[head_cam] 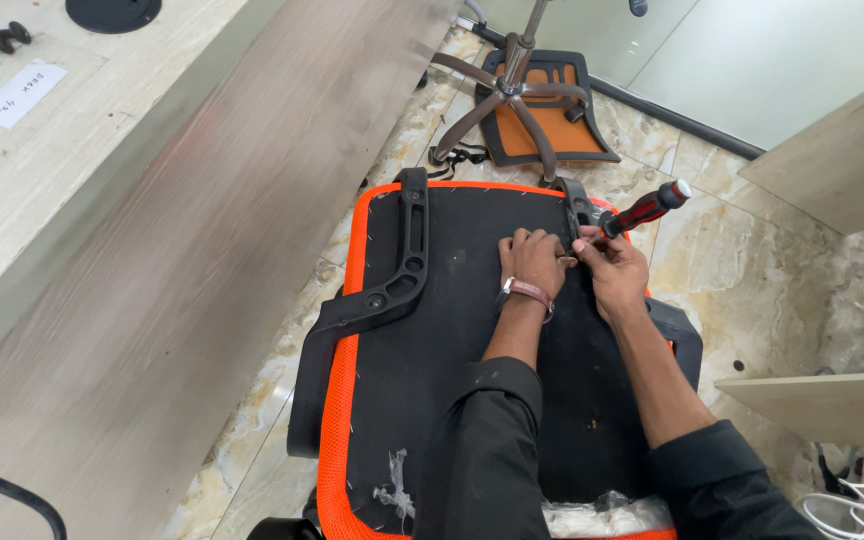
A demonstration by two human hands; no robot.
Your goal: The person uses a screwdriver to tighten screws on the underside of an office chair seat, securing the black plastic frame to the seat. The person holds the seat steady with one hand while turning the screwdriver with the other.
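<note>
The right hand [614, 268] holds the screwdriver [642, 209] (red-black handle) at the armrest bracket [579, 212] on the upturned seat [472, 330]; the left hand [534, 258] presses flat, holding nothing. Keep the driver square to the fastener.

1. The floor [752, 250] is polished marble-look tile in beige and brown, with pale veins and thin joints.
2. A light wood-grain desk [42, 170] fills the left side; its slanted front panel [212, 250] runs from near to far.
3. A round black grommet [112, 12] sits in the desk's far edge.
4. A frosted glass partition [752, 60] stands far right on a dark base strip.
5. Pale wooden panels [832, 150] line the right.
6. Lighting is even and soft.
</note>
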